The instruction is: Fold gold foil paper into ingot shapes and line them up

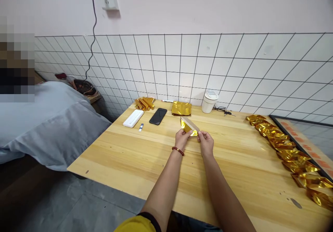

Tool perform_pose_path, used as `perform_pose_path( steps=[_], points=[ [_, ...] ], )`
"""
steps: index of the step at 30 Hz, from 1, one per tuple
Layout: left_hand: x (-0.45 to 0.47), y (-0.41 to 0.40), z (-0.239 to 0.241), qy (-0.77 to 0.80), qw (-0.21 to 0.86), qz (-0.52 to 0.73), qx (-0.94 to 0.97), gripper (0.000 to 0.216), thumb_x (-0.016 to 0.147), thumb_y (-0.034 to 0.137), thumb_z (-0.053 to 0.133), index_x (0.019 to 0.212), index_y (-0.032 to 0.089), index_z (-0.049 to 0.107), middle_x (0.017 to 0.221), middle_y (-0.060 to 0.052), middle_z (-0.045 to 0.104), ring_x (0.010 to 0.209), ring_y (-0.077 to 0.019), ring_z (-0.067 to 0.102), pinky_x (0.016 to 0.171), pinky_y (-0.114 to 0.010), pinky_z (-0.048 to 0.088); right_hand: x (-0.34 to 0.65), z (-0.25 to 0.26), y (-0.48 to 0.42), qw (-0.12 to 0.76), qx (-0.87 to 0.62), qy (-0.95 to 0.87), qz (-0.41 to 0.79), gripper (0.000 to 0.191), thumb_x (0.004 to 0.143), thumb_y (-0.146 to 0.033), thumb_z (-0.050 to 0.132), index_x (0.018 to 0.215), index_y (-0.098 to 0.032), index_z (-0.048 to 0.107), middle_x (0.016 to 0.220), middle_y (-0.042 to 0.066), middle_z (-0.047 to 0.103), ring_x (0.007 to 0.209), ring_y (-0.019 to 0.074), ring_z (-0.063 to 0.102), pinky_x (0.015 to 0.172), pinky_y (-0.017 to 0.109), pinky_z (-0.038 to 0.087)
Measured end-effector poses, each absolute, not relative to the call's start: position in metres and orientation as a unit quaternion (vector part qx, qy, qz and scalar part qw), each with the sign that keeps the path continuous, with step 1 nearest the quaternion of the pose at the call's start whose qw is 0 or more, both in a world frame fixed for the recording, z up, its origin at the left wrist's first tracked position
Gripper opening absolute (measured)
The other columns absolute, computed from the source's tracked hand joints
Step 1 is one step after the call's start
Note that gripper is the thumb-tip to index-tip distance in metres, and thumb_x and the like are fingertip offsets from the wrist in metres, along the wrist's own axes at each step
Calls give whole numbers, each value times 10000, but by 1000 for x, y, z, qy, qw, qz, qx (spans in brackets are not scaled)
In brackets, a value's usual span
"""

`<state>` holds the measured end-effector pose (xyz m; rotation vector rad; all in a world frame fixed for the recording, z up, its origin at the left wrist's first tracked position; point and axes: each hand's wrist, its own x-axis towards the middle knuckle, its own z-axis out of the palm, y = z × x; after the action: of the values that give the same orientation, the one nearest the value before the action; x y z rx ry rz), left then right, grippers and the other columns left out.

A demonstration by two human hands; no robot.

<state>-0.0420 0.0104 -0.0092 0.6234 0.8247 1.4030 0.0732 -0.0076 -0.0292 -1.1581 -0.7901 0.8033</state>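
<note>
Both my hands hold one sheet of gold foil paper (191, 125) above the wooden table, partly folded so that its dull tan back shows along a slanting strip. My left hand (182, 139), with a dark red bead bracelet (178, 151) at the wrist, pinches the near left part. The lower right corner is pinched by my right hand (206, 142). Just beyond the sheet lies a flat stack of gold foil paper (181, 108). Down the right side of the table runs a row of folded gold foil pieces (288, 152).
Toward the back left are folded gold strips (144, 103), a white power bank (133, 118), a black phone (158, 116) and a small blue-and-white tube (141, 127). A white cup (209, 101), glasses (219, 109) and keys (230, 113) stand by the tiled wall. A person in a light-blue shirt (57, 117) is at left.
</note>
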Motion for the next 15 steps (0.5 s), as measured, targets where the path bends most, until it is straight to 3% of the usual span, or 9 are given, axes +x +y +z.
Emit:
perform_pose_path(
  steps=[4,10,15],
  points=[
    [-52,13,-6,348,655,638,208,384,553,301,908,822,127,696,698,-19,693,601,-99,618,590,-222,497,79,-26,-8,704,-520,-342,344,461,653,-585,756,844,-180,644,723,6,641,592,131,548,575,278,480],
    [-56,14,-4,343,660,646,173,318,597,188,867,849,131,681,785,-59,733,637,-106,662,627,-225,513,79,-24,-8,712,-452,-341,415,661,605,-457,842,1165,-206,596,876,17,684,683,144,621,647,296,514],
    [-51,14,-7,355,638,655,193,302,587,181,862,823,122,683,793,-73,728,630,-103,643,639,-234,504,75,-33,-6,680,-478,-380,407,581,612,-482,816,1076,-183,636,855,48,689,741,181,642,720,352,538]
  ],
)
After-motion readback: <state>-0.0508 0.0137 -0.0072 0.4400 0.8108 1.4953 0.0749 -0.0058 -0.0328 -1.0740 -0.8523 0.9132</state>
